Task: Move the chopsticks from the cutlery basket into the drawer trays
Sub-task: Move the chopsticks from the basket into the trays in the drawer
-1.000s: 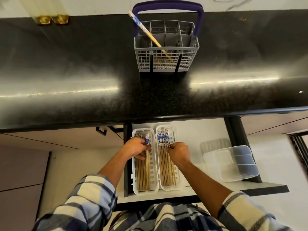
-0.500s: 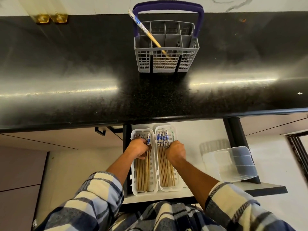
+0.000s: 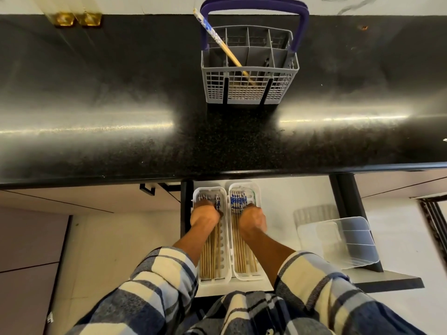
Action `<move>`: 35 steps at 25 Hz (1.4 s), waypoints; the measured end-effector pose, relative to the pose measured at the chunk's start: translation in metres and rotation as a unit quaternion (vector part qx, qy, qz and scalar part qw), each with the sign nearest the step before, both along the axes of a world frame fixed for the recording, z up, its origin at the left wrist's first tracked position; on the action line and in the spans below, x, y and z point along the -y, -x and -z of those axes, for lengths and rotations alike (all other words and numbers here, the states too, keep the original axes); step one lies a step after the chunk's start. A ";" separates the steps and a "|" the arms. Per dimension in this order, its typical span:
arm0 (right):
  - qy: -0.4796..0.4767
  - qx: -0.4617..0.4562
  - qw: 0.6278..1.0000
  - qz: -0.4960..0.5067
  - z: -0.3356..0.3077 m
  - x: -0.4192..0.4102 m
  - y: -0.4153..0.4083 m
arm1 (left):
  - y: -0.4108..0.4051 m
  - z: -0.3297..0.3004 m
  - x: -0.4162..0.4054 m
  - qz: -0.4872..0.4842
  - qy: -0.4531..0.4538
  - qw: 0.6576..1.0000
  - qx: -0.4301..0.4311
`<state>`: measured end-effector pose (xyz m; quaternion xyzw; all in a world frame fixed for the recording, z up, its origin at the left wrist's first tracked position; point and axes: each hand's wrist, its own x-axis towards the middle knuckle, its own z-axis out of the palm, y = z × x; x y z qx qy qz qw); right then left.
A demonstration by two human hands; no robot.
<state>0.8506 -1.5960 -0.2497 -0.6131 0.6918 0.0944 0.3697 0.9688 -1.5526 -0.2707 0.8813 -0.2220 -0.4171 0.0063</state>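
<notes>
Both hands, left hand [image 3: 204, 216] and right hand [image 3: 252, 220], curl over chopsticks [image 3: 238, 256] beneath; grip unclear.

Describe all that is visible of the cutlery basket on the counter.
The cutlery basket is grey plastic lattice with inner dividers forming compartments and a purple arched handle. It stands upright on the black countertop, far from both hands. One chopstick with a blue-patterned top leans in it, sticking out to the upper left.

I find no legible text, label, brand, number or sign on any surface before me at this moment.
</notes>
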 end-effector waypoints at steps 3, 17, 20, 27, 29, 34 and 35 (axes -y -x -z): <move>-0.002 -0.007 1.000 0.000 0.000 0.001 -0.003 | 0.001 0.005 0.004 0.027 -0.022 0.999 0.017; 0.001 -0.041 0.997 -0.063 -0.005 0.001 -0.003 | 0.005 0.005 -0.006 0.086 -0.016 0.994 0.060; 0.000 -0.047 0.997 -0.067 -0.006 0.000 -0.004 | 0.008 0.001 -0.005 0.091 -0.016 0.994 0.058; 0.006 -0.032 0.996 -0.080 -0.016 -0.007 -0.009 | 0.013 -0.012 -0.005 0.120 0.011 0.991 0.060; 0.017 -0.007 0.997 -0.081 -0.015 -0.014 -0.005 | 0.014 -0.020 -0.009 0.184 0.040 0.980 0.068; -0.018 0.023 0.998 -0.051 -0.014 -0.029 0.019 | 0.020 -0.035 -0.041 0.472 0.028 0.875 0.109; -0.027 0.027 0.999 -0.039 -0.013 -0.030 0.020 | 0.018 -0.034 -0.044 0.506 0.013 0.855 0.115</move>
